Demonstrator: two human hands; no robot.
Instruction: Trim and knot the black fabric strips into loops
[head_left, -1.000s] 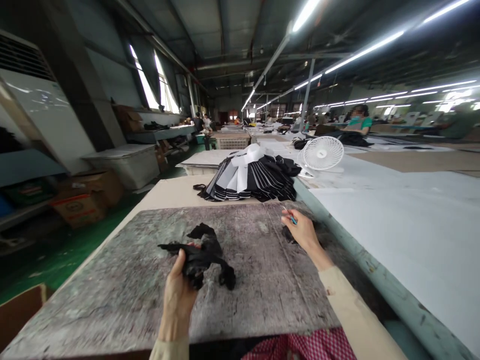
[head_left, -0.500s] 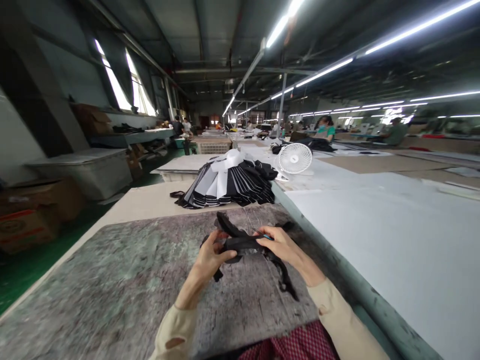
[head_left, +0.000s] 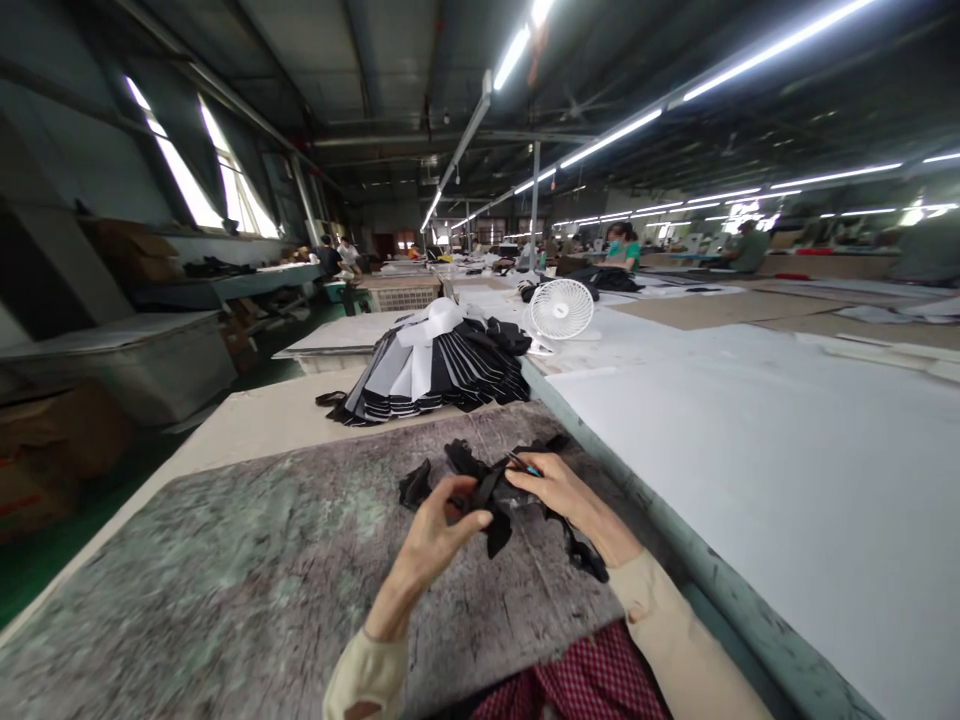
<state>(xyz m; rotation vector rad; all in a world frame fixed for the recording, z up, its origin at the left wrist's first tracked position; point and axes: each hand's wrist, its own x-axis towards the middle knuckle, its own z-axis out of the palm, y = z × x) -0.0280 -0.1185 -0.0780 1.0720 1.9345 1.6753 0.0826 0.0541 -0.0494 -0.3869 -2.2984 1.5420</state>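
My right hand (head_left: 551, 485) is closed around a small pointed tool with a blue part, apparently thread snips (head_left: 526, 466). Its fingertips also press against a crumpled black fabric strip (head_left: 495, 530). Just left of that strip, my left hand (head_left: 439, 530) has its thumb and fingers apart, with the thumb tip at the fabric's edge. More black fabric pieces (head_left: 416, 485) lie beyond and to the left of the hand. Another dark strip (head_left: 585, 555) trails below my right wrist. Part of the tool is hidden by my right fingers.
Beyond my hands, a fanned pile of black and grey fabric pieces (head_left: 450, 370) sits on the table. A white fan (head_left: 561, 310) stands to its right. White sheeting (head_left: 750, 450) covers the table on my right. A person in green (head_left: 622, 250) is farther back.
The black strip that lay stretched between my hands now hangs loosely at my right fingertips. My left hand has shifted slightly right and its fingers have opened. The view has turned a little right.
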